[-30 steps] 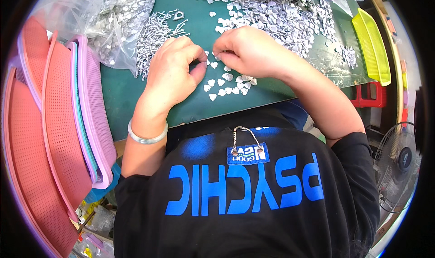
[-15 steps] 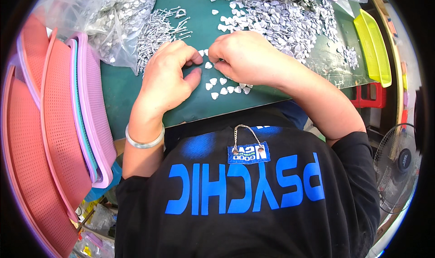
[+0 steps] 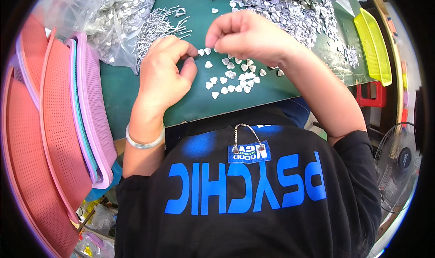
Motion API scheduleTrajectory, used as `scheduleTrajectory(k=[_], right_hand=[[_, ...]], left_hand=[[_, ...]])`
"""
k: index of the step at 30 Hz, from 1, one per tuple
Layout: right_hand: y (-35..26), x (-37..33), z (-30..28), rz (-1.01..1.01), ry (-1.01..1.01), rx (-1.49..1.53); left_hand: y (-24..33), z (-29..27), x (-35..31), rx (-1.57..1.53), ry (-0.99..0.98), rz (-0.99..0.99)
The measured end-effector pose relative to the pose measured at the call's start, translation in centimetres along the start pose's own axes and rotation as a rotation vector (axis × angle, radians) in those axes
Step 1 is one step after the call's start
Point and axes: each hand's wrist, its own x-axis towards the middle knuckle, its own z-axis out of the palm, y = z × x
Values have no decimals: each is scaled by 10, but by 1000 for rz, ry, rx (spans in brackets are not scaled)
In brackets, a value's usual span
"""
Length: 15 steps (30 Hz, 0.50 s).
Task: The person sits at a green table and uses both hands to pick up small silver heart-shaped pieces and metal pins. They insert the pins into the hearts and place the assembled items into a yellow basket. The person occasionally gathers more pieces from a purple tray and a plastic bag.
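My left hand (image 3: 167,67) rests on the green table beside a pile of silver metal pins (image 3: 161,26) with looped ends. Its thumb and index finger are apart with no object visible between them; the index fingertip lies by a small silver heart charm (image 3: 200,52). The other fingers curl under, out of sight. To the right, my right hand (image 3: 244,36) hovers above the table with fingertips drawn together; anything they pinch is hidden. Below it several loose heart charms (image 3: 243,76) are spread, and one lone heart (image 3: 208,64) lies between my hands.
Behind my right hand spreads a large heap of heart charms (image 3: 290,20). A clear plastic bag of charms (image 3: 115,22) sits at the far left. Pink and purple perforated baskets (image 3: 68,122) line the left side. A yellow-green basket (image 3: 374,47) stands at the right edge, with a fan (image 3: 401,163) below.
My right hand has lifted up and away from the heart charms near my left fingertips, uncovering several loose hearts. My left hand has barely shifted.
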Motion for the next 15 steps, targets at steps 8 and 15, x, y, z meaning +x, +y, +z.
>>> scheduleTrajectory(k=[8, 15], right_hand=[[16, 1, 23, -400, 59, -864], [1, -2, -6, -28, -9, 149]], left_hand=[[-6, 5, 1, 41, 52, -27], [-4, 4, 0, 114, 19, -16]])
